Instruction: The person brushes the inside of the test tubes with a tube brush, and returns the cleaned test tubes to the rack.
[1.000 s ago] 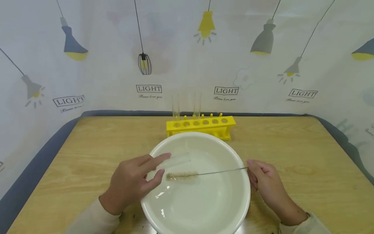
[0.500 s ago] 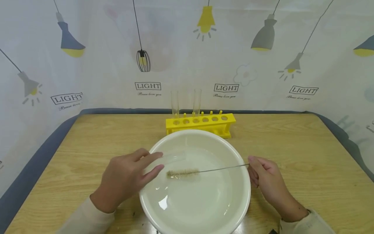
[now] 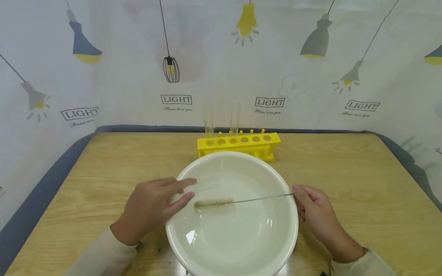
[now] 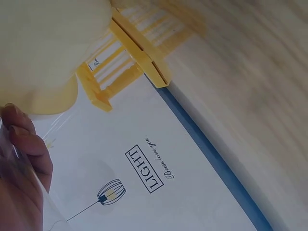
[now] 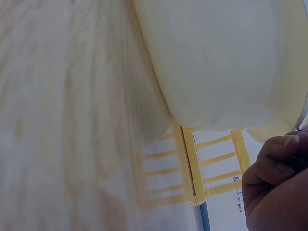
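Observation:
A white basin (image 3: 291,230) with water in it stands at the table's middle. Over its left side my left hand (image 3: 152,205) holds a clear glass test tube (image 3: 208,184), faint against the basin. In the left wrist view, curled fingers (image 4: 30,147) show beside see-through glass. My right hand (image 3: 315,216), at the basin's right rim, pinches the wire handle of a test tube brush (image 3: 214,203). The bristle head lies over the basin, pointing left, just below the tube and apart from it. Curled right fingers (image 5: 274,166) appear in the right wrist view.
Behind the basin stands a yellow test tube rack (image 3: 238,142), close to its far rim. Two clear test tubes (image 3: 208,120) stand upright in it. The wooden table (image 3: 345,172) ends at a patterned curtain (image 3: 221,69) at the back.
The test tube in my left hand has drawn slightly left and looks fainter. My right hand still pinches the brush handle, with the brush nearly in the same place. The head view has tilted slightly.

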A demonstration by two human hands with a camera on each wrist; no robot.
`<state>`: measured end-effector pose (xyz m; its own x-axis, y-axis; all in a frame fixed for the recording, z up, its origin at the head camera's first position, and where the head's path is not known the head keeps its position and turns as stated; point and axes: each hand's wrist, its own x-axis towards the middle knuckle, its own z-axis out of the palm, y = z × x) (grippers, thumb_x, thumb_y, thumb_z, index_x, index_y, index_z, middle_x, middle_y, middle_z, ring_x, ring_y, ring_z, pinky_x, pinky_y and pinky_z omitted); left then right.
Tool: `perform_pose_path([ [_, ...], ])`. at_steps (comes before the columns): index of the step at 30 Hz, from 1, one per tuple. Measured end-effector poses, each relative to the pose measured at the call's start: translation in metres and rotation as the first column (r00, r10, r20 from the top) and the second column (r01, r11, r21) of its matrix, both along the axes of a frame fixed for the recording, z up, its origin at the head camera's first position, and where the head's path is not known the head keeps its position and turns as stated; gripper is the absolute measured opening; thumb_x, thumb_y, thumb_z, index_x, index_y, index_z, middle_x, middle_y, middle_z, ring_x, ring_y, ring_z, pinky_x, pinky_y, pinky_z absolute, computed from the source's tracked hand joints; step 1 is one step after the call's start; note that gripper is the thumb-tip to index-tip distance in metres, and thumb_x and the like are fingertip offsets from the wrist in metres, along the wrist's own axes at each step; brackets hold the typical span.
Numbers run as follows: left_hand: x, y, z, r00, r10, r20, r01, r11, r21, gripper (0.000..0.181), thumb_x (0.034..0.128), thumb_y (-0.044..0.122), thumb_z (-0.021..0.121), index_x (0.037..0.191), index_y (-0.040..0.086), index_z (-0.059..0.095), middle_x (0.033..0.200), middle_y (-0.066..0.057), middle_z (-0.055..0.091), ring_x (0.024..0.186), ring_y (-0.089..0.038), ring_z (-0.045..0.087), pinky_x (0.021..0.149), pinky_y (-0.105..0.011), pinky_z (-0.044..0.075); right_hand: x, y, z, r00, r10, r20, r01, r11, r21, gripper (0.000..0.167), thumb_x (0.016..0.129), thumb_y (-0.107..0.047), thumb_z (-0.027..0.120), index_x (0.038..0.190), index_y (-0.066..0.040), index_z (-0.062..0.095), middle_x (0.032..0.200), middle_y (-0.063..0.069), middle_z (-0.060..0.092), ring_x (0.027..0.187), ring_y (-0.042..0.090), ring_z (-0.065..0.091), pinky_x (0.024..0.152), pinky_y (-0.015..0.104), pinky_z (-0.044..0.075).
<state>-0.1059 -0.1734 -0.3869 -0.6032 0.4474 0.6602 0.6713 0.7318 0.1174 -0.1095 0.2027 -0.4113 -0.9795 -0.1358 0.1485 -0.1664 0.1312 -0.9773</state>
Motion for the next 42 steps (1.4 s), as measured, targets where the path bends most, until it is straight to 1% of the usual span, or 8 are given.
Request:
perform_pose_path([
  [6, -0.0036, 0.001, 0.001, 0.998, -0.008, -0.056, 0.008, 1.0, 0.013, 0.04, 0.1043, 0.049, 0.045, 0.113, 0.024, 0.075, 0.073, 0.008, 0.07, 0.052, -0.003, 0.056, 0.045, -0.019, 0.041, -0.0002, 0.0002, 0.0023, 0.999, -0.031, -0.037, 0.032, 0.999, 0.011, 0.049, 0.108, -0.015, 0.042, 0.062, 0.0, 0.034, 0.052, 0.005, 0.035, 0.042, 0.019, 0.035, 0.04, 0.033, 0.034],
  [9, -0.0037, 0.0011, -0.0001, 0.999, -0.011, -0.037, 0.011, 1.0, 0.017, 0.04, 0.104, 0.049, 0.046, 0.113, 0.024, 0.076, 0.073, 0.008, 0.07, 0.052, -0.003, 0.056, 0.046, -0.019, 0.041, 0.0004, -0.0007, 0.002, 0.997, -0.068, -0.041, 0.069, 0.997, 0.019, 0.048, 0.108, -0.015, 0.043, 0.063, 0.0, 0.036, 0.052, 0.004, 0.036, 0.043, 0.018, 0.036, 0.041, 0.033, 0.035],
  [17, -0.0008, -0.0012, -0.0043, 1.0, 0.006, -0.006, -0.006, 1.0, 0.013, 0.039, 0.1035, 0.049, 0.047, 0.114, 0.024, 0.075, 0.074, 0.008, 0.07, 0.055, -0.004, 0.058, 0.047, -0.02, 0.043, 0.0002, -0.0019, -0.0006, 0.999, -0.034, 0.02, 0.032, 0.997, 0.073, 0.038, 0.106, -0.018, 0.049, 0.074, 0.002, 0.053, 0.055, -0.003, 0.043, 0.043, 0.013, 0.04, 0.038, 0.031, 0.037],
  [23, -0.0003, -0.0023, -0.0041, 1.0, -0.001, -0.012, 0.002, 1.0, 0.021, 0.037, 0.1032, 0.047, 0.049, 0.113, 0.023, 0.075, 0.075, 0.009, 0.071, 0.055, -0.003, 0.058, 0.048, -0.019, 0.043, -0.001, -0.0023, -0.0017, 0.998, -0.036, 0.043, 0.032, 0.995, 0.099, 0.037, 0.105, -0.017, 0.052, 0.074, 0.002, 0.052, 0.056, -0.005, 0.045, 0.045, 0.006, 0.042, 0.038, 0.028, 0.039],
  [32, -0.0005, 0.0005, -0.0051, 1.0, -0.005, -0.027, 0.005, 1.0, 0.02, 0.038, 0.1034, 0.047, 0.049, 0.112, 0.023, 0.076, 0.076, 0.01, 0.07, 0.055, -0.002, 0.057, 0.048, -0.019, 0.043, -0.0003, 0.0035, -0.0021, 0.991, -0.092, -0.093, 0.095, 0.995, 0.027, 0.036, 0.107, -0.011, 0.045, 0.074, 0.003, 0.049, 0.05, 0.004, 0.036, 0.04, 0.017, 0.036, 0.037, 0.031, 0.034],
  [35, 0.0004, 0.0004, -0.0058, 1.0, -0.005, -0.03, 0.005, 1.0, 0.019, 0.038, 0.1036, 0.047, 0.048, 0.112, 0.023, 0.076, 0.077, 0.009, 0.071, 0.055, -0.002, 0.056, 0.048, -0.019, 0.043, 0.0003, 0.0043, -0.0034, 0.987, -0.048, -0.155, 0.049, 0.999, 0.005, 0.037, 0.108, -0.007, 0.041, 0.073, 0.003, 0.049, 0.049, 0.005, 0.035, 0.04, 0.017, 0.035, 0.037, 0.031, 0.032],
  [38, 0.0005, 0.0003, -0.0055, 1.0, 0.001, -0.024, -0.001, 1.0, 0.017, 0.039, 0.1037, 0.048, 0.047, 0.113, 0.023, 0.076, 0.079, 0.007, 0.072, 0.055, -0.003, 0.056, 0.048, -0.02, 0.044, 0.0009, 0.0042, -0.0037, 0.98, -0.011, -0.197, 0.018, 0.999, 0.034, 0.041, 0.108, -0.006, 0.038, 0.069, 0.001, 0.05, 0.049, 0.005, 0.035, 0.039, 0.015, 0.035, 0.036, 0.029, 0.032],
  [42, -0.0007, 0.0009, -0.0044, 1.0, 0.001, -0.025, 0.0, 1.0, 0.017, 0.038, 0.1034, 0.047, 0.048, 0.114, 0.023, 0.076, 0.08, 0.007, 0.073, 0.056, -0.003, 0.056, 0.049, -0.022, 0.045, 0.0013, 0.0042, -0.0021, 0.987, -0.028, -0.155, 0.039, 0.997, 0.069, 0.044, 0.109, -0.01, 0.038, 0.067, -0.001, 0.048, 0.048, 0.005, 0.034, 0.038, 0.015, 0.034, 0.035, 0.028, 0.031],
])
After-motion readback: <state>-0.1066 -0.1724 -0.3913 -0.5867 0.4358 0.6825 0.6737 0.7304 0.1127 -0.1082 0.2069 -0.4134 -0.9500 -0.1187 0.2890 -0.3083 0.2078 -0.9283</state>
